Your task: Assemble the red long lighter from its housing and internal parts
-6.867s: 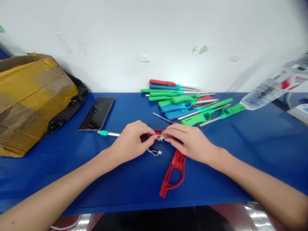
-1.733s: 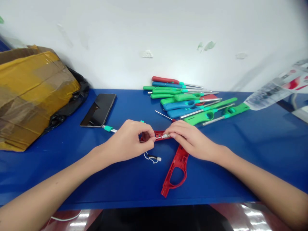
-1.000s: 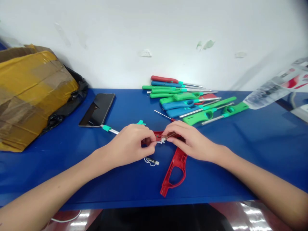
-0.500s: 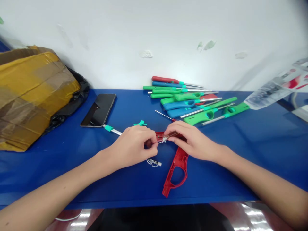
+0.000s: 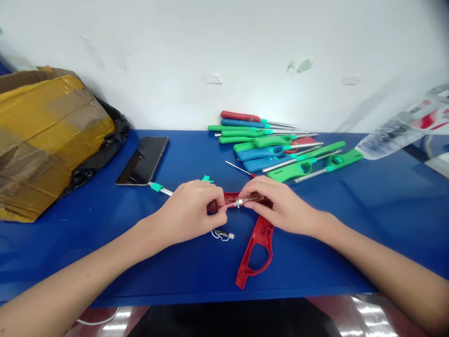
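Between the fingertips of my right hand (image 5: 280, 203) is a small brown translucent lighter insert (image 5: 253, 198) with a metal and white end. My left hand (image 5: 196, 208) pinches the thin white wire (image 5: 230, 204) at that end. Behind them lies a red casing half (image 5: 229, 196), partly covered by my fingers. Nearer the table edge rests another red casing half (image 5: 256, 255) with an oval opening. A small black piece with a white wire (image 5: 223, 235) lies below my left hand. A metal tube with a teal end (image 5: 157, 187) sticks out behind my left hand.
Several green, blue and red lighters (image 5: 266, 152) are piled by the wall. A screwdriver (image 5: 240, 168) lies behind my right hand. A phone (image 5: 143, 160) and a taped package (image 5: 49, 145) are at left. At right is a plastic bottle (image 5: 393, 135) on the blue table (image 5: 326, 271).
My left hand has shifted slightly left, drawing away from the brown insert, and its metal end shows more clearly. My right hand has barely moved.
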A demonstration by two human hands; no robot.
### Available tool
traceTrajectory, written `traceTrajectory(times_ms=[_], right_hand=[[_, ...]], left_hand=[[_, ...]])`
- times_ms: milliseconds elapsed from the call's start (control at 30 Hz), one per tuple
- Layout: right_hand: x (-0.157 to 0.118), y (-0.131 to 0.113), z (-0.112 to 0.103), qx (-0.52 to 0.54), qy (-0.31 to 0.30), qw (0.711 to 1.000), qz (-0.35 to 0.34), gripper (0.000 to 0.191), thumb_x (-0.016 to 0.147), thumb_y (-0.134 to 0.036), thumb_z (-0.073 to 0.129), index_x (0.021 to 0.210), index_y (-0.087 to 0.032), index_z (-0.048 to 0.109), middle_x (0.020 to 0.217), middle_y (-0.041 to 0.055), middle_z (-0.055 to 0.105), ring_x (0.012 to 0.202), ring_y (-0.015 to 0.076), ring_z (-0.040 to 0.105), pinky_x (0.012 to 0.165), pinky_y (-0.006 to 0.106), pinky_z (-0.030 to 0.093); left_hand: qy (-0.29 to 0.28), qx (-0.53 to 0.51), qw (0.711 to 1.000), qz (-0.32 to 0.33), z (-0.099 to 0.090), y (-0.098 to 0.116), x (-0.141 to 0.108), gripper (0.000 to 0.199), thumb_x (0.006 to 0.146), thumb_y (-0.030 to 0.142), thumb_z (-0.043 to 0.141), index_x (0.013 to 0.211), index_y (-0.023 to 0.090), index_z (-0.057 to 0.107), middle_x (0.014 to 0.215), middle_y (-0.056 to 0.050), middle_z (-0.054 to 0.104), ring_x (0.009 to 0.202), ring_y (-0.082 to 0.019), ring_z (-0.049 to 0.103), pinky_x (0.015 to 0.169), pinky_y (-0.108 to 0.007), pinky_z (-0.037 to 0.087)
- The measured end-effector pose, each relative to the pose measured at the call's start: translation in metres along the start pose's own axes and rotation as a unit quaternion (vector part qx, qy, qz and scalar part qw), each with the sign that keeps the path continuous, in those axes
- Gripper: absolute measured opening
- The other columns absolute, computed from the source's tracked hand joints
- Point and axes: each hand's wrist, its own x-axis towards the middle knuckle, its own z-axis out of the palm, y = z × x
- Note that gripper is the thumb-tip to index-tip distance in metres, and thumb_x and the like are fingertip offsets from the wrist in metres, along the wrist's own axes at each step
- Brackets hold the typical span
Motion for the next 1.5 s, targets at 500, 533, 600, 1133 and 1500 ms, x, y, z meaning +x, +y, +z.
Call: traceTrajectory(times_ms=[500, 533, 600, 1133, 1500], right_hand=[[0.001, 0.0, 0.0, 0.003, 0.002, 1.0, -0.009, 0.011, 0.092, -0.016, 0.057, 0.102, -0.02, 0.062, 0.099, 0.0056, 0.063, 0.091, 0.017, 0.06, 0.078, 0.029, 0.053], [0.001, 0.0, 0.0, 0.003, 0.002, 1.0, -0.008, 0.011, 0.092, -0.016, 0.057, 0.101, -0.02, 0.062, 0.099, 0.0057, 0.063, 0.091, 0.0172, 0.061, 0.078, 0.029, 0.053], [0.001, 0.0, 0.0, 0.006, 0.003, 1.0, -0.003, 0.011, 0.093, -0.016, 0.057, 0.101, -0.02, 0.062, 0.1, 0.0061, 0.063, 0.09, 0.0174, 0.061, 0.077, 0.029, 0.053], [-0.002, 0.003, 0.002, -0.012, 0.029, 1.0, 0.002, 0.011, 0.094, -0.019, 0.056, 0.103, -0.021, 0.063, 0.1, 0.0063, 0.064, 0.091, 0.0187, 0.062, 0.078, 0.032, 0.053], [-0.001, 0.003, 0.004, -0.015, 0.025, 1.0, 0.003, 0.013, 0.095, -0.02, 0.055, 0.105, -0.022, 0.062, 0.102, 0.0068, 0.064, 0.092, 0.019, 0.062, 0.078, 0.032, 0.053]], left_hand=[[-0.023, 0.047, 0.998, -0.025, -0.003, -0.003, 0.0, 0.011, 0.076, 0.017, 0.059, 0.065, 0.018, 0.061, 0.063, 0.003, 0.062, 0.06, -0.012, 0.053, 0.06, -0.025, 0.039], [-0.029, 0.049, 0.998, -0.03, -0.004, -0.004, 0.0, 0.011, 0.076, 0.017, 0.059, 0.065, 0.018, 0.061, 0.063, 0.003, 0.062, 0.06, -0.012, 0.053, 0.059, -0.025, 0.039], [-0.04, 0.046, 0.997, -0.04, -0.009, -0.006, 0.002, 0.011, 0.076, 0.017, 0.059, 0.066, 0.019, 0.063, 0.062, 0.004, 0.063, 0.059, -0.011, 0.054, 0.057, -0.024, 0.039], [-0.121, -0.019, 0.992, 0.003, -0.039, -0.013, -0.002, 0.01, 0.083, 0.017, 0.06, 0.077, 0.019, 0.068, 0.071, 0.004, 0.067, 0.063, -0.008, 0.059, 0.06, -0.018, 0.044], [-0.008, -0.02, 1.0, 0.001, -0.008, -0.014, -0.003, 0.012, 0.094, 0.021, 0.055, 0.094, 0.019, 0.068, 0.077, 0.003, 0.071, 0.064, -0.008, 0.062, 0.063, -0.019, 0.045]])
